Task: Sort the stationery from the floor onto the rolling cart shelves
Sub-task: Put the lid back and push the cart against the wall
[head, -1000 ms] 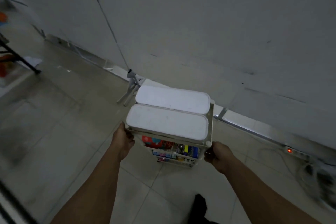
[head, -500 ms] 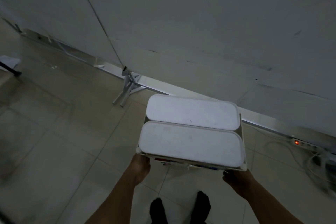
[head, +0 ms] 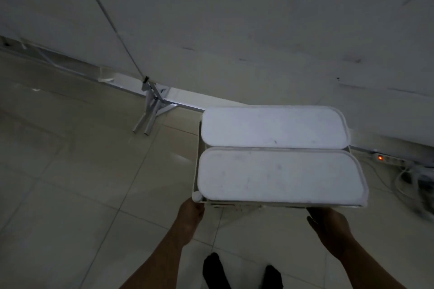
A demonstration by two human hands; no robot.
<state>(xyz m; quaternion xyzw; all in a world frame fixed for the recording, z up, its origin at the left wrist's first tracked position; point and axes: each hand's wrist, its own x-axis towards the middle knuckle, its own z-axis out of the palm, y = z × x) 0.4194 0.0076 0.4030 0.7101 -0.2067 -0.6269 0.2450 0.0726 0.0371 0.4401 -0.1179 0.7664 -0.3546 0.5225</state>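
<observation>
A pale tiled floor (head: 77, 195) carries a white rolling cart (head: 272, 159) near the wall, topped by two oblong white lids side by side. A folded metal stand (head: 151, 110) rests on the tiles by the skirting; a power strip (head: 388, 159) (its switch glowing orange) lies at right among cables (head: 404, 185).

Dim, flat, grey light; wide-angle bending at the edges; motion smear at far right.
</observation>
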